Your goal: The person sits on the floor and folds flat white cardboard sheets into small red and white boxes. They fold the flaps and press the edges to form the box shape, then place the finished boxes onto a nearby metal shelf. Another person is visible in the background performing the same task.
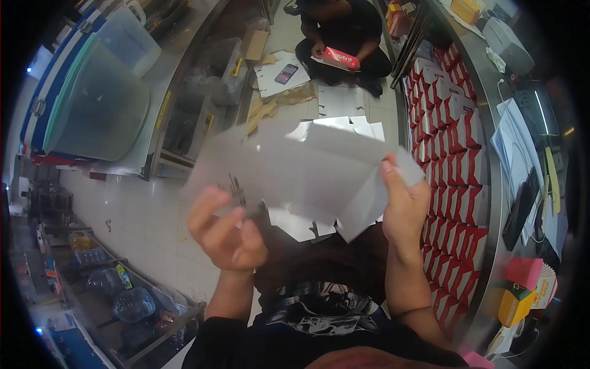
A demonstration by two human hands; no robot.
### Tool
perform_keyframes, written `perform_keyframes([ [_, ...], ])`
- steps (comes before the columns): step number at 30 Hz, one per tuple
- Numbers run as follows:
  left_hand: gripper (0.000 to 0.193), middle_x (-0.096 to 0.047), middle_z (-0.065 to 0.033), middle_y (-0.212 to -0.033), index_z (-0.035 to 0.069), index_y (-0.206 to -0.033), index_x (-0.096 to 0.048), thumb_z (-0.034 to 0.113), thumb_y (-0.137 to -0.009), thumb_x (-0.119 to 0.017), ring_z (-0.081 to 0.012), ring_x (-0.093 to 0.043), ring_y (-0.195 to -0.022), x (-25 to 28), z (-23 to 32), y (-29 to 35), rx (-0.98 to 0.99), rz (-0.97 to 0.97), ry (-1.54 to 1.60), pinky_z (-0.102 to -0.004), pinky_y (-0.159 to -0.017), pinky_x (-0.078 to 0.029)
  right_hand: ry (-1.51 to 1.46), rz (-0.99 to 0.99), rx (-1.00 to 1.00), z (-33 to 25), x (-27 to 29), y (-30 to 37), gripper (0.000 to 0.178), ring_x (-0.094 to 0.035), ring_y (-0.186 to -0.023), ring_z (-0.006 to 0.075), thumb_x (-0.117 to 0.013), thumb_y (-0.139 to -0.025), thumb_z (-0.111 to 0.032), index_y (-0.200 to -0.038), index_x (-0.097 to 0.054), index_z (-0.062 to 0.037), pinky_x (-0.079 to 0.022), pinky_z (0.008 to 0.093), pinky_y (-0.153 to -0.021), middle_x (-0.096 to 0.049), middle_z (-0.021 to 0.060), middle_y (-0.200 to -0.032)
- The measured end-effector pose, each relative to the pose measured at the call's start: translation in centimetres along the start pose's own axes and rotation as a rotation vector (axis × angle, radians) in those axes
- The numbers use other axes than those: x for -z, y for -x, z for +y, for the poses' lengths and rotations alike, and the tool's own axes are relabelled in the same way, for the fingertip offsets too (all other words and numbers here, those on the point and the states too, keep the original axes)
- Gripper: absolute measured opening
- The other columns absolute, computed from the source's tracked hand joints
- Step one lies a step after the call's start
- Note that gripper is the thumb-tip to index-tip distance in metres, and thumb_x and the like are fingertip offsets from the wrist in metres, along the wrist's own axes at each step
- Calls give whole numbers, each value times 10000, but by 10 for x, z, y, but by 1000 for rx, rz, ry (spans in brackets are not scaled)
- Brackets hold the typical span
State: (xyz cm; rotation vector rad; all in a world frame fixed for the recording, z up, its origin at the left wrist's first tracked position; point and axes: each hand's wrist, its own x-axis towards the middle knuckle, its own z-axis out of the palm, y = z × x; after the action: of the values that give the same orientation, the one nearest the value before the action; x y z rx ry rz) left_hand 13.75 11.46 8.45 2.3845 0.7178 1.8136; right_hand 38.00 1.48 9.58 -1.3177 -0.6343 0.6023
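A pale grey-white cardboard box blank (301, 172) hangs in front of me, partly folded and blurred at its left end. My right hand (405, 206) is closed on its right end, thumb on top near a folded-up flap. At the blank's left end, by some dark slots, is my left hand (226, 234). Its fingers are apart and bent, and I see nothing held in them. Below the blank, more white box blanks (289, 221) lie on the floor by my legs.
Ahead, a person (344, 31) sits on the floor holding a red-and-white box (341, 59). A phone (286, 74) lies on cardboard nearby. Rows of red-and-white boxes (455, 166) stand stacked at right beneath a counter. Metal shelving (169, 141) with plastic tubs is at left.
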Motion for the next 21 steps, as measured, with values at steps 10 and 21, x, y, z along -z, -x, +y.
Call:
perform_keyframes([
  [10, 703, -460, -214, -1572, -13, -1572, -343, 515, -1109, -367, -350, -476, -1452, -37, 36, 15, 1199, 126, 1495, -508, -1192, -417, 528, -602, 668, 11, -14, 22, 400, -618, -1246, 348, -799, -818, -177, -1214, -785, -230, -442, 597, -1117, -637, 128, -1378],
  [21, 415, -610, -160, -1394, -8, -1458, -477, 42, -1053, -552, -276, -636, -1266, -36, 25, 15, 1462, 121, 1270, -413, -1058, -549, 565, -563, 568, 25, -14, 28, 434, -621, -1243, 369, -767, -822, -45, -1243, -771, -149, -491, 451, -1090, -620, 161, -1420],
])
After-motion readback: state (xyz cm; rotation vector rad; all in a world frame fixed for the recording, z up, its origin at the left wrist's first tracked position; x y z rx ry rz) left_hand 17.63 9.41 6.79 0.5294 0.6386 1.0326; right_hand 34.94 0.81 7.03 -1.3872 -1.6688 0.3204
